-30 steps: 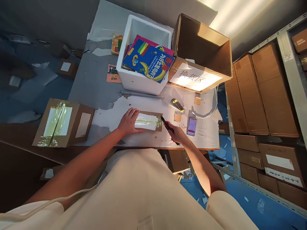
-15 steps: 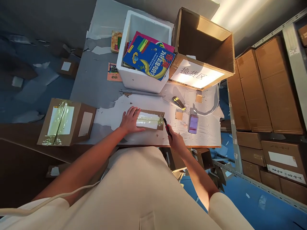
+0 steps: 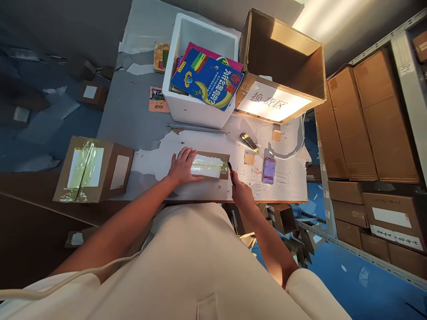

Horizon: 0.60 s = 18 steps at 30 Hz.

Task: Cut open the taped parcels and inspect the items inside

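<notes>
A small cardboard box (image 3: 209, 166) with a white label and shiny clear tape lies flat on the table in front of me. My left hand (image 3: 182, 166) rests on its left end, fingers spread and palm down, hiding that end. Closed in my right hand (image 3: 242, 191) is a utility knife (image 3: 231, 174) with red on its handle. Its dark tip points up at the box's right end; whether it touches the cardboard I cannot tell. Beyond it, a second, yellow-and-black utility knife (image 3: 249, 142) lies on the table.
A white foam box (image 3: 196, 111) holding several books (image 3: 208, 80) and a large open carton (image 3: 283, 95) stand at the back. A taped carton (image 3: 93, 171) sits at the left edge. A phone (image 3: 268, 170) and cardboard scraps (image 3: 249, 159) lie to the right, near shelving with boxes (image 3: 383, 120).
My right hand and the utility knife have shifted very slightly by the box's right end. My left hand stays on the box.
</notes>
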Tool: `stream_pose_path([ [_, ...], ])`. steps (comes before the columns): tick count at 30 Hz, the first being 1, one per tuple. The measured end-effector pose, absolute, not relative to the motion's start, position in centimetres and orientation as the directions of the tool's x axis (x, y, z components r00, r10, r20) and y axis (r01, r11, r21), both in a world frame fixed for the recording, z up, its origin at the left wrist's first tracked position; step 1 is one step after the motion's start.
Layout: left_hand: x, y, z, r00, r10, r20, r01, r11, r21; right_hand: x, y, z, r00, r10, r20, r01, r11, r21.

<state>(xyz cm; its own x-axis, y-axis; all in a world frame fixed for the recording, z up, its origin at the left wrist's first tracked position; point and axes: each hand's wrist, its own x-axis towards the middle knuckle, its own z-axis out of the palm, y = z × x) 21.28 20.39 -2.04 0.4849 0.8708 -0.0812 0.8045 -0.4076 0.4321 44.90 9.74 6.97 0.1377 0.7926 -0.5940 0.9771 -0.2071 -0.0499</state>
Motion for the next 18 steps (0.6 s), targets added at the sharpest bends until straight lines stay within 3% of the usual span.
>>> stream_pose_path([
  [8,21.1,20.6,-2.7,0.515,0.857,-0.012,0.761,-0.450,0.466,45.0,9.0,7.3,0.161,0.789,-0.593,0.970,-0.236,-0.051],
  [18,21.6,20.2,-1.8,0.449,0.886,-0.111,0.827,-0.366,0.426,44.4,11.3,8.8,0.155,0.761,-0.630,0.977,-0.212,-0.016],
])
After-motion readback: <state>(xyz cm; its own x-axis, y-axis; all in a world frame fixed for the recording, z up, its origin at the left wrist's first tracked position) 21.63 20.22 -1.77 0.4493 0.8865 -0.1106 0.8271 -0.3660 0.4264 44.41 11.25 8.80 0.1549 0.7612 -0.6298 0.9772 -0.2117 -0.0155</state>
